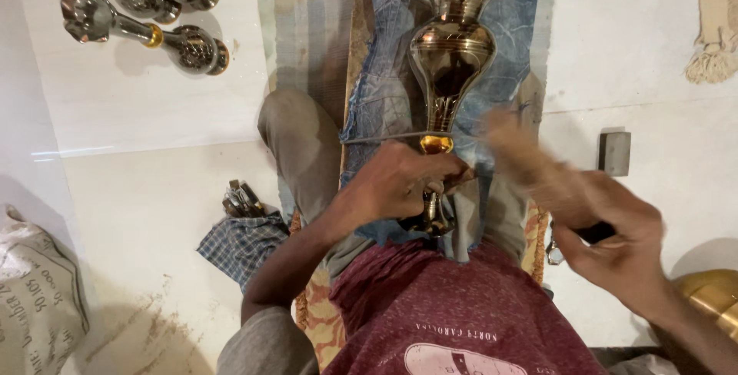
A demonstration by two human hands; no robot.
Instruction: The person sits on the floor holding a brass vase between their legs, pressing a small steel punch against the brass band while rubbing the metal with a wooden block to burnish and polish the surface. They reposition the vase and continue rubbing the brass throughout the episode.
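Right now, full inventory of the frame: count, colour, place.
brass vase: one, shiny gold-brown, centre, lying on the blue cloth over the lap
blue cloth: one, faded blue, under the vase
finished vases: at least three, silvery with gold bands, floor top left
grey block: one, floor right
checked cloth: one, blue-white, floor left, small tools on it
printed sack: one, pale, bottom left
fringed rag: one, beige, top right
left hand: gripping the vase's narrow stem
right hand: holding a dark-handled tool, motion-blurred

Bare floor on both flanks, centre crowded

The tall brass vase [451, 52] on blue denim cloth [384, 75] blocks the middle; open white tiled floor [154, 190] left holds silvery vases [138, 18] and a checked cloth bundle [242, 240], right a small grey block [614, 153].
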